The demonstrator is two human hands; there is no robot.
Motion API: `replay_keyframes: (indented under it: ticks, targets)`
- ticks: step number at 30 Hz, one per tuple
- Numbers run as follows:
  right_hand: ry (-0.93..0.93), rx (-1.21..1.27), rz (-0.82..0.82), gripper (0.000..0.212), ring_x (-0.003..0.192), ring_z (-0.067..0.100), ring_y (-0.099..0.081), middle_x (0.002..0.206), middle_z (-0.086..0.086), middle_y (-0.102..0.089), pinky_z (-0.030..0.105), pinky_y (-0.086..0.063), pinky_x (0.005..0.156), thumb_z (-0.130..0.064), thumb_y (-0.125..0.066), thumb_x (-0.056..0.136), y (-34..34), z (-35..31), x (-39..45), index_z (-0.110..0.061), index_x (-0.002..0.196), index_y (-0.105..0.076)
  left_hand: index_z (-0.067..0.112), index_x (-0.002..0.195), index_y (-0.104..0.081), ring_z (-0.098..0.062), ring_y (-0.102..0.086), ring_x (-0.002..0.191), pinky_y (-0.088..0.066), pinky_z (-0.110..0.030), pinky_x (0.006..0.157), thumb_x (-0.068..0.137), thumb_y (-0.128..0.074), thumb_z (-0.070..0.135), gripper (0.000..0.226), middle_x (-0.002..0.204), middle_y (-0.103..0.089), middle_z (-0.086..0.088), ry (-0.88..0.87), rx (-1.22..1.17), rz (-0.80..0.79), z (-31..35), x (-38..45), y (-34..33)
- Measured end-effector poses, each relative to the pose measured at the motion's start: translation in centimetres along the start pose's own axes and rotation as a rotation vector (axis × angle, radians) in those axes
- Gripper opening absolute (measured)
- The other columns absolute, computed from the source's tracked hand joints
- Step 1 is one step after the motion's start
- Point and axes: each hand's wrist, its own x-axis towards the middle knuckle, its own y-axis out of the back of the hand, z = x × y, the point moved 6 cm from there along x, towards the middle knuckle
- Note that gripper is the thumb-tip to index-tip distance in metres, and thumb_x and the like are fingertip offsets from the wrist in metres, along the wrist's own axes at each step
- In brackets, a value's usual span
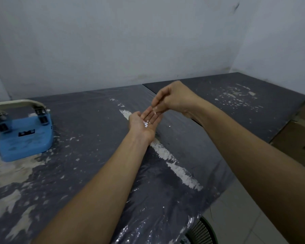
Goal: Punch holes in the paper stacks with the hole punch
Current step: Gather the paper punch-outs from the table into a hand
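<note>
Oddly, no paper stacks show anywhere; the blue hole punch [25, 131] sits untouched at the desk's [95, 173] far left. Her left hand [144, 120] lies open, cupping white paper dots [146, 123], while the right hand [173, 98] pinches another above it. Punching looks finished, cleanup remaining.

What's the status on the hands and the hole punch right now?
Left hand open, palm up, holding white paper dots. Right hand pinched just above it. Hole punch untouched at far left of table. No paper stacks in view.
</note>
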Motion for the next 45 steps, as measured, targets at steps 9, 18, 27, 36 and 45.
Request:
replay_keyframes:
  ticks: [9, 18, 27, 36, 45]
  targets:
    - [0.073, -0.392, -0.003, 0.019, 0.063, 0.012, -0.073, 0.066, 0.004, -0.074, 0.018, -0.057, 0.055, 0.010, -0.075, 0.071, -2.1, -2.8, -0.2, -0.008, 0.072, -0.077, -0.009, 0.126, -0.057, -0.038, -0.062, 0.120, -0.047, -0.050, 0.107, 0.109, -0.021, 0.020, 0.049, 0.117, -0.067, -0.026, -0.018, -0.007, -0.007, -0.1, -0.3, 0.0]
    - [0.112, -0.458, 0.018, 0.023, 0.064, 0.010, -0.072, 0.067, 0.002, -0.073, 0.017, -0.055, 0.054, 0.011, -0.068, 0.070, -2.3, -3.0, 0.0, -0.010, 0.073, -0.078, -0.008, 0.098, -0.061, -0.039, -0.063, 0.117, -0.048, -0.050, 0.105, 0.109, -0.021, 0.024, 0.052, 0.099, -0.067, -0.026, -0.004, -0.066, -0.032, 0.0, -0.3, 0.0]
    - [0.055, -0.370, -0.090, 0.008, 0.064, 0.015, -0.074, 0.072, 0.008, -0.076, 0.023, -0.061, 0.062, -0.001, -0.076, 0.081, -2.2, -2.4, -0.1, -0.007, 0.085, -0.079, -0.008, 0.103, -0.061, -0.035, -0.069, 0.090, -0.054, -0.048, 0.095, 0.109, -0.023, 0.024, 0.050, 0.078, -0.073, -0.021, -0.031, -0.079, -0.022, 0.1, -0.1, 0.2]
    - [-0.060, -0.207, 0.148, 0.021, 0.071, 0.021, -0.074, 0.080, 0.014, -0.075, 0.029, -0.061, 0.064, 0.009, -0.058, 0.088, 0.1, 3.2, 2.8, -0.001, 0.092, -0.076, -0.011, 0.115, -0.062, -0.036, -0.068, 0.110, -0.053, -0.044, 0.101, 0.107, -0.024, 0.022, 0.051, 0.113, -0.069, -0.026, -0.209, -0.132, 0.040, 1.8, 0.5, 1.4]
    - [-0.009, -0.646, -0.104, 0.062, 0.134, 0.031, -0.047, 0.147, 0.011, -0.051, 0.038, -0.039, 0.109, 0.009, -0.043, 0.088, -4.3, 6.9, 3.2, -0.014, 0.145, -0.050, -0.011, 0.111, -0.063, -0.036, -0.069, 0.107, -0.054, -0.043, 0.100, 0.106, -0.025, 0.020, 0.049, 0.111, -0.070, -0.025, -0.226, -0.103, 0.056, 1.7, 0.4, 1.5]
